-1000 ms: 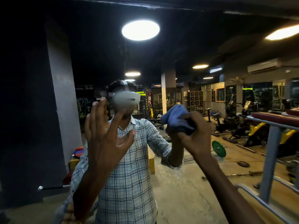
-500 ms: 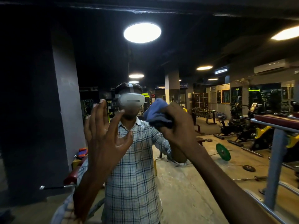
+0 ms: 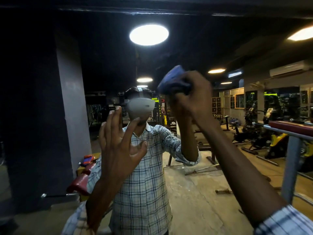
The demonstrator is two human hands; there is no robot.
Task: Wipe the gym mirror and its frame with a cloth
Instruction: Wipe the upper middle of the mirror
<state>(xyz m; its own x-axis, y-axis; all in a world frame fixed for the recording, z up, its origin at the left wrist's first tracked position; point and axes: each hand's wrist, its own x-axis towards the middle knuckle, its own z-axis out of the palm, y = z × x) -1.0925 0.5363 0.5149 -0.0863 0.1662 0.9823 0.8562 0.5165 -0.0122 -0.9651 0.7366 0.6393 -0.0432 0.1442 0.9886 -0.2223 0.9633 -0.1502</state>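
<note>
The gym mirror (image 3: 194,192) fills the view and reflects me in a checked shirt and a headset. My right hand (image 3: 193,99) is raised high, right of centre, and grips a bunched blue cloth (image 3: 171,77) against the glass. My left hand (image 3: 120,146) is held up flat in front of the mirror, left of centre, fingers spread and straight, holding nothing. Whether its palm touches the glass I cannot tell. The mirror's dark frame (image 3: 152,11) runs along the top edge of the view.
A grey metal rack with a maroon pad (image 3: 293,128) stands close at the right. The reflection shows a grey pillar (image 3: 72,99), a red bench (image 3: 79,182), exercise machines (image 3: 254,133) and round ceiling lights (image 3: 149,34).
My right hand with the cloth swept left across the mirror, then rose well above its earlier height. My left hand stays raised and open in about the same place.
</note>
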